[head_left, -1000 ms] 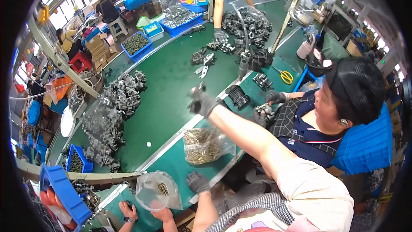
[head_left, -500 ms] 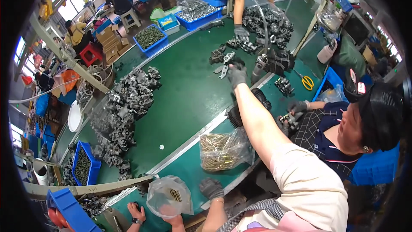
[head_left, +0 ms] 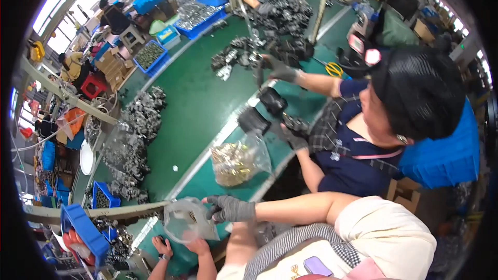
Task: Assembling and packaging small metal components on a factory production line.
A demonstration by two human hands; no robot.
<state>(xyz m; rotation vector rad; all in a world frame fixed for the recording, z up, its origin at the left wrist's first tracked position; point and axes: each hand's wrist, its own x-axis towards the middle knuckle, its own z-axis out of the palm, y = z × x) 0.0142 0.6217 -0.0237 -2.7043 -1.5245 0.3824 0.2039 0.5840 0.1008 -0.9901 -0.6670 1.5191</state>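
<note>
My right hand (head_left: 228, 209), in a grey glove, stretches across in front of me at the rim of a clear plastic bag (head_left: 182, 224). Its fingers look apart, and nothing shows in them. The forearm of my left hand (head_left: 241, 232) rises below it; the left fingers are hidden behind my right hand. Another person's bare hand (head_left: 196, 246) touches that bag's lower side, and their other hand (head_left: 162, 249), with a watch at the wrist, rests on the table. A bag of brass-coloured screws (head_left: 231, 165) stands beyond my right hand.
At right, a co-worker's gloved hands (head_left: 282, 70) are among dark metal parts (head_left: 293, 122). Larger heaps of such parts (head_left: 136, 135) cover the green table (head_left: 192, 109). Yellow-handled scissors (head_left: 333, 69), blue bins (head_left: 83, 233) and a slanting rail (head_left: 124, 212) surround the area.
My right hand has come back from the far parts to the clear bag near me. My left glove is now covered by it. The view has shifted, and the co-worker's right side shows more.
</note>
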